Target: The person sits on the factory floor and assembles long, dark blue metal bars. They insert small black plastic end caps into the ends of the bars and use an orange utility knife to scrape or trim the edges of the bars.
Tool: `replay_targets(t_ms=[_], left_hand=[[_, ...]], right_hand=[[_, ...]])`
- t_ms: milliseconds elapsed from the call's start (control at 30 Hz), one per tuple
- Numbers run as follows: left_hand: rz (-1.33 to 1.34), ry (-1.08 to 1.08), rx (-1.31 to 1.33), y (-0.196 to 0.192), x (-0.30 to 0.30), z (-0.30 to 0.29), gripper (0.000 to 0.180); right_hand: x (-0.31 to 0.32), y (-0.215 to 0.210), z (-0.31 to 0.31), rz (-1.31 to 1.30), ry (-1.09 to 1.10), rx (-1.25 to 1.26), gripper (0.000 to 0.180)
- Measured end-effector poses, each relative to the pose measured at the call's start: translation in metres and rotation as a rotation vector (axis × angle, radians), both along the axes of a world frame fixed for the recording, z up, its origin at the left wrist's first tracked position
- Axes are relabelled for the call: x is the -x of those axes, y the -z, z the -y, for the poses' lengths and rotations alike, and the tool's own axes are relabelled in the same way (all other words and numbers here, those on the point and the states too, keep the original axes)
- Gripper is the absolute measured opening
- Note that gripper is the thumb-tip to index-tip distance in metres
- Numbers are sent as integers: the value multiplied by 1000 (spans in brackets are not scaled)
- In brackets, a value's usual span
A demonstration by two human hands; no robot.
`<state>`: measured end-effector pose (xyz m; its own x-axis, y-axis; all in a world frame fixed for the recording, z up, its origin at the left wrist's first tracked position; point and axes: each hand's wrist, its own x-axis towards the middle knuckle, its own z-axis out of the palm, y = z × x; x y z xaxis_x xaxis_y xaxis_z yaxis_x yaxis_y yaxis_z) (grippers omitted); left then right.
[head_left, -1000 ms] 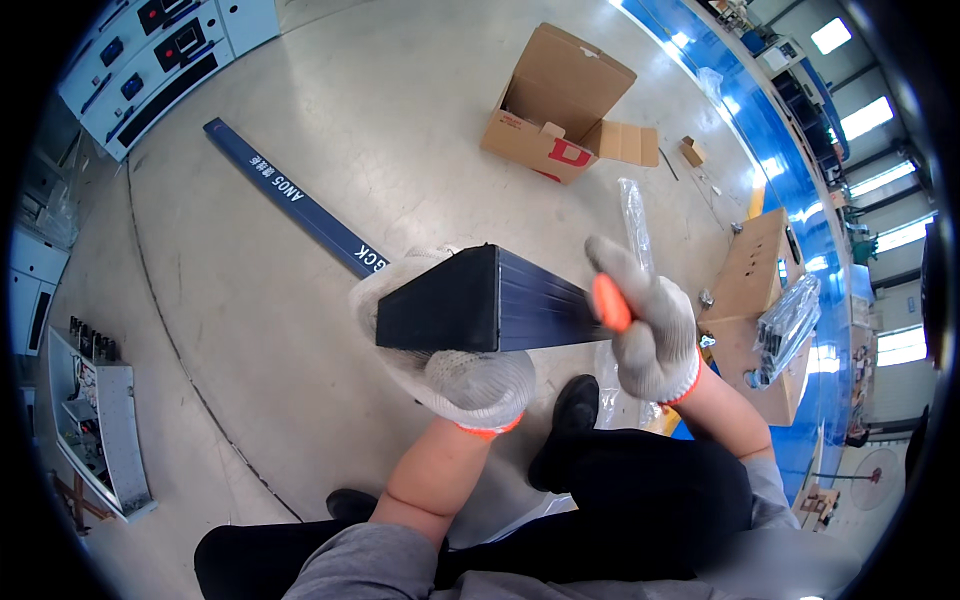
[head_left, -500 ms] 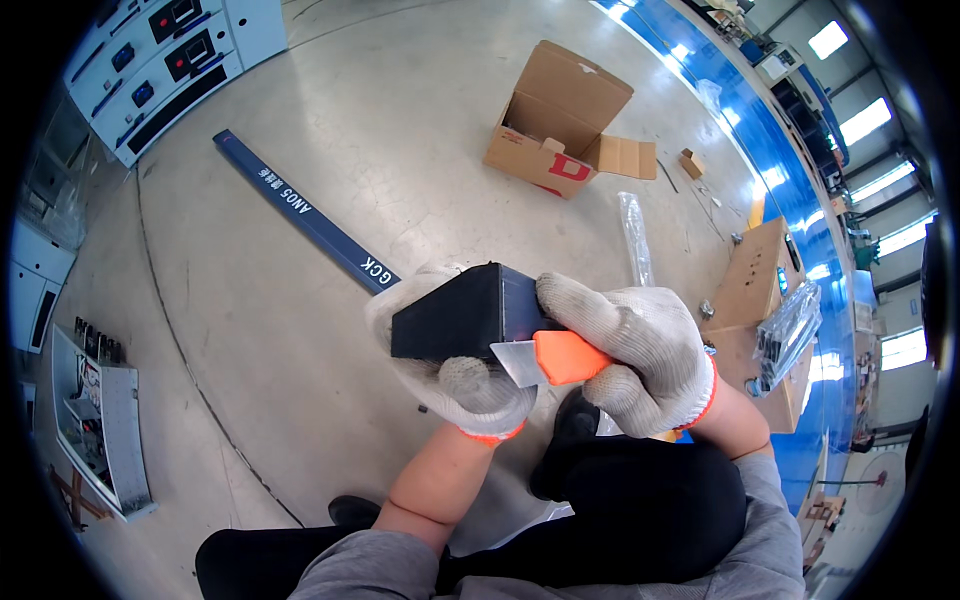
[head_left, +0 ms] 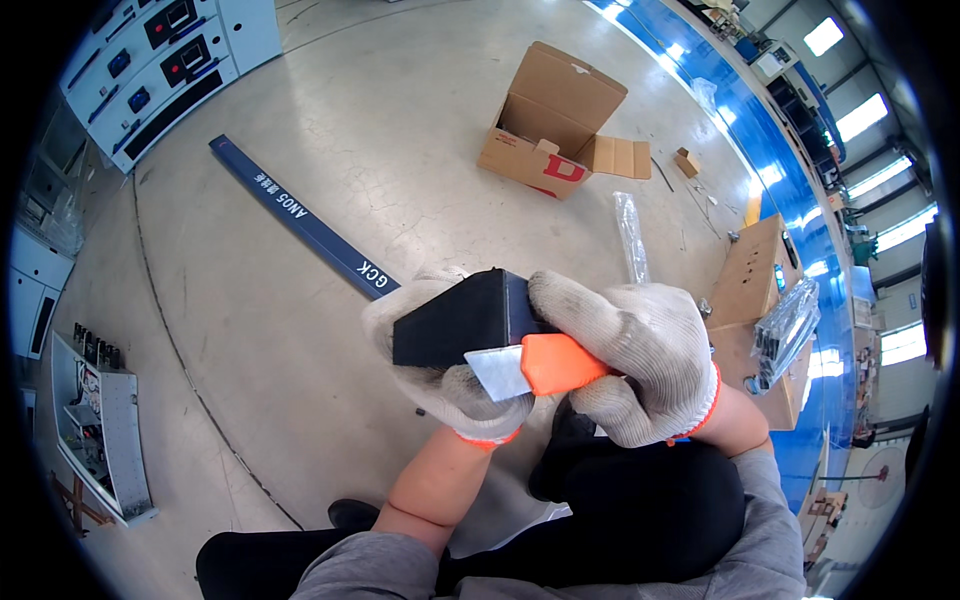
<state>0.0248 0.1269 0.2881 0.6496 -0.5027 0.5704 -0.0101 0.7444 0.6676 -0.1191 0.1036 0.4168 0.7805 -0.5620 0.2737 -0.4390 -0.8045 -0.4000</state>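
Observation:
My left hand, in a knitted white glove with an orange cuff, is closed around a dark, tapered block-like piece. My gloved right hand grips a utility knife with an orange handle. Its broad, short blade points left, across the lower right edge of the dark piece. One finger of the right hand rests against the piece's right face. Whether the blade touches the piece, I cannot tell. A long navy nameplate strip with white lettering runs down to the left hand, which hides its near end.
An open cardboard box stands ahead, near a clear plastic sleeve. Brown cartons with a plastic-wrapped bundle are at right. Metal cabinets and an opened white enclosure line the left.
The knife blade has swung a little left and down relative to the dark piece, with the right hand turning along. The left hand keeps its hold. The whole view has shifted slightly.

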Motion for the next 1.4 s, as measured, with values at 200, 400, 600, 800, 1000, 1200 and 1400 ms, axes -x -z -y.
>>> replay_targets(t_ms=[200,400,600,800,1000,1200,1400], left_hand=[[71,-142,-198,19,3,-6,32],[13,202,65,27,-1,12,63],[-229,471,-38,31,4,10,103],[-426,625,-222,-26,3,-4,99],[-137,564,-75,3,-3,7,106],[-40,506,-30,12,-2,9,105],[-127,578,-26,9,2,8,109]], right_hand=[[-4,20,17,193,384,-131,53],[4,22,19,160,307,-520,52],[6,44,18,204,71,-419,52],[13,67,22,334,-58,-215,64],[12,47,21,175,-140,-154,65],[17,42,21,122,-154,-233,65],[11,20,18,89,-108,-325,71]])
